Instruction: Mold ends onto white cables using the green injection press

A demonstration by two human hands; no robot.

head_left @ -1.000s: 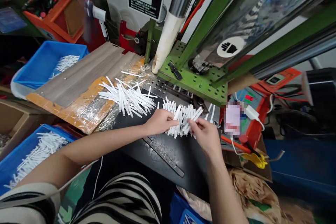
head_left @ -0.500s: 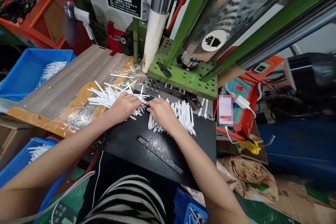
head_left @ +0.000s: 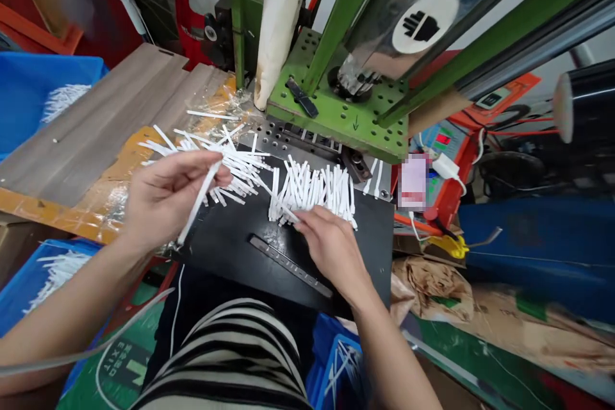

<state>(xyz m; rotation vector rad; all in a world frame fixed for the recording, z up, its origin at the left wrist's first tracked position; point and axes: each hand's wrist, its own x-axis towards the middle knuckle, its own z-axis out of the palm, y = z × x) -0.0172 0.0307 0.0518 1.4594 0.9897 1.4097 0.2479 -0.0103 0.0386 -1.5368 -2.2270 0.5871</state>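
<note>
My left hand [head_left: 161, 195] is raised above the table's left side, its fingers closed on one white strip [head_left: 198, 204] that slants down toward me. A loose heap of white strips [head_left: 218, 157] lies just beyond it on the crinkled plastic wrap. My right hand [head_left: 327, 243] rests on the black plate [head_left: 240, 243], its fingertips pinched on a strip at the near edge of a second, tidier pile of white strips [head_left: 314, 189]. A flat metal bar [head_left: 288, 266] lies on the plate between my arms.
A green perforated press base [head_left: 336, 115] with a white column [head_left: 278, 19] stands behind the piles. Blue bins with white strips sit at far left [head_left: 29, 96] and lower left [head_left: 29, 282]. A wooden board [head_left: 91, 128] lies left. Red control boxes and a charger [head_left: 444, 166] crowd the right.
My left hand lifted off the left heap with one strip in it. My right hand slid toward me, to the near edge of the right pile. The camera tipped down and closer.
</note>
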